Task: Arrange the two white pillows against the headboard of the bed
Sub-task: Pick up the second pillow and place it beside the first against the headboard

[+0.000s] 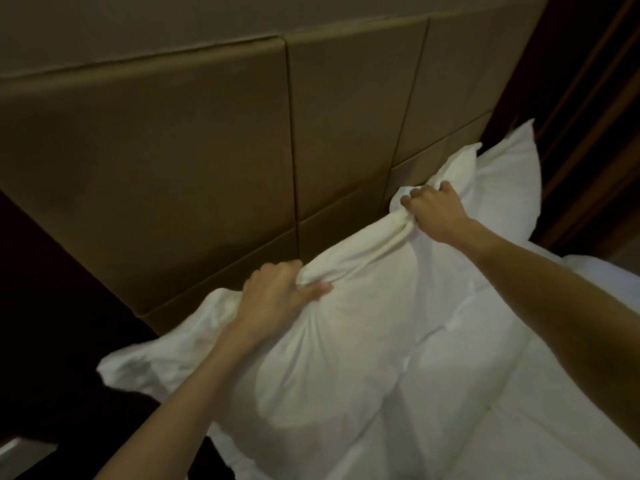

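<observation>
Both hands are squeezing the top edge of the near pillow [346,341]. The left hand [277,292] is bunched tight on a fold of cloth, and the right hand [433,209] is bunched tight on the far corner. This pillow stands up on the bed, leaning toward the headboard [173,168]. The other pillow [512,174] sits behind it, by the far end of the headboard.

What could go wrong? The pillow is floppy, so it might slump forward or slide down when the hands let go. Its near corner hangs off the side of the bed and could drag it over the edge. A hard pull could also knock the other pillow.

The pillows are white, soft and puffy, with wrinkles where they are squeezed. The headboard is tan, smooth and flat, made of squares. The blanket [485,393] is white and bumpy.
</observation>
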A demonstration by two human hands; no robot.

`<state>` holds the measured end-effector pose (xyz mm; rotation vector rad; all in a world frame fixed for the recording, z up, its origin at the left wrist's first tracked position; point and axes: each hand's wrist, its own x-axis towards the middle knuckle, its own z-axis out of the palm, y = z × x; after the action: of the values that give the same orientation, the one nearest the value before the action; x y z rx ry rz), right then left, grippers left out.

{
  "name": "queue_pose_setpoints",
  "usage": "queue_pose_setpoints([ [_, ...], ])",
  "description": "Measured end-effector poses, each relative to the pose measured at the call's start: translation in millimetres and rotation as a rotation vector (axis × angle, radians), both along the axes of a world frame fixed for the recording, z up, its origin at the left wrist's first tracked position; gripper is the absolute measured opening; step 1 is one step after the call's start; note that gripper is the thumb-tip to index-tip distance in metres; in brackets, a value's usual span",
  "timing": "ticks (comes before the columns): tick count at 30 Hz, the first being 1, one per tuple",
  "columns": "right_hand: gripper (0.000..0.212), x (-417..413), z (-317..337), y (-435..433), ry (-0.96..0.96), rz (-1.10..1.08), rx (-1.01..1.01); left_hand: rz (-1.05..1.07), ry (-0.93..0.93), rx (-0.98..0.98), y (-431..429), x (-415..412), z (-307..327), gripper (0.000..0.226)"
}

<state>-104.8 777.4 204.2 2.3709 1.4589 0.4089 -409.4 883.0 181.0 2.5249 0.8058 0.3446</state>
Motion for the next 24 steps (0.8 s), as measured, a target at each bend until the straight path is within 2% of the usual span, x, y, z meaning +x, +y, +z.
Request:
queue_pose_setpoints([
  [3, 0.031, -3, 9, 16, 0.076, -0.055, 0.141, 0.070, -0.073, -0.007, 13, -1, 11, 0.055],
  [5, 0.033, -7, 7, 25, 0.137, -0.064, 0.147, 0.097, -0.021, -0.021, 25, -6, -1, 0.052],
  [10, 0.044, -28, -34, 41, 0.089, 0.138, -0.094, 0.257, 0.175, -0.062, 56, -33, -61, 0.037],
  [14, 0.042, -37, -60, 58, 0.058, 0.106, -0.198, 0.294, 0.212, 0.067, 67, -47, -87, 0.033],
  [17, 0.040, -28, -63, 61, 0.050, 0.051, -0.193, 0.315, 0.159, 0.154, 66, -46, -90, 0.034],
  [20, 0.037, -12, -59, 54, 0.067, 0.004, -0.165, 0.349, 0.077, 0.158, 62, -38, -85, 0.033],
  [24, 0.030, 8, -37, 53, 0.071, -0.037, -0.034, 0.368, -0.042, 0.184, 54, -20, -71, 0.031],
])
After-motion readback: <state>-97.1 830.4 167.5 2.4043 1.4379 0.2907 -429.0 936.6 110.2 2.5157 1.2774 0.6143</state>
